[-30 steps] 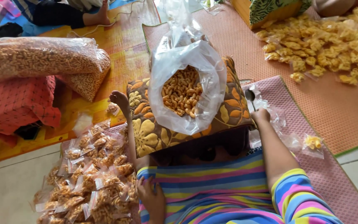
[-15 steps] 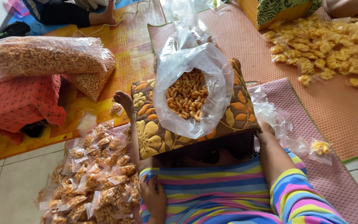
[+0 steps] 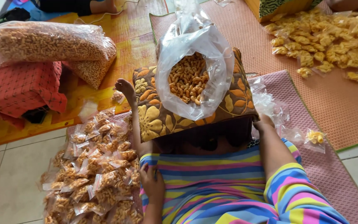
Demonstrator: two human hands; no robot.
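A floral brown cushion point(image 3: 154, 116) lies across my lap, and on it sits a large clear plastic bag point(image 3: 195, 49) open at the top, holding orange curly snacks point(image 3: 187, 79). My left hand point(image 3: 152, 186) rests flat on my striped garment point(image 3: 212, 182) beside a heap of small filled snack packets point(image 3: 96, 174); nothing is in it. My right hand point(image 3: 264, 123) is at the cushion's right edge, touching loose empty small plastic bags point(image 3: 274, 110). Its fingers are tucked out of sight. My bare foot point(image 3: 125, 88) sticks out to the left of the cushion.
Two big sealed bags of snacks point(image 3: 46, 41) lie on a red patterned cushion point(image 3: 21, 87) at the left. A spread of yellow snack packets point(image 3: 336, 41) covers the woven mat point(image 3: 336, 108) at the upper right. One small yellow packet point(image 3: 315, 137) lies near my right arm. Another person's foot point(image 3: 100, 6) shows at the top.
My right hand has slid a little nearer along the cushion's right edge among the empty bags. My left hand stays on my lap.
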